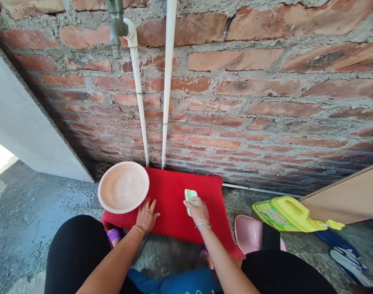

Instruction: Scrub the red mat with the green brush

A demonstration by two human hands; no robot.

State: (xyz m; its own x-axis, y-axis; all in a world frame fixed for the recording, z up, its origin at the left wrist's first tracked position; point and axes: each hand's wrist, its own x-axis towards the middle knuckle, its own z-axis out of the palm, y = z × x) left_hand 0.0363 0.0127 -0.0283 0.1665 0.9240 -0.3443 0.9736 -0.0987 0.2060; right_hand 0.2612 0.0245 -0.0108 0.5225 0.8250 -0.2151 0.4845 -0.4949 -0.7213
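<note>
A red cloth [170, 183] with a fuzzy edge lies spread over a low surface in front of me. My right hand [200, 211] is closed around a light green scrub brush [190, 196], its bristles turned toward the cloth's left side. Whether the bristles touch the cloth I cannot tell. On the cloth's left part my left hand [146, 216] lies flat with fingers spread, close to the rim of a pale pink basin [123, 187]. The basin rests on the cloth's left end, and looks to hold a little cloudy liquid.
A brick wall [223, 122] with white pipes [168, 81] and a tap [115, 32] rises behind the cloth. To the right are a pink plastic stool or scoop [247, 232], a yellow detergent bottle [284, 212] and a slipper [351, 263]. Wet concrete floor [63, 204] lies left.
</note>
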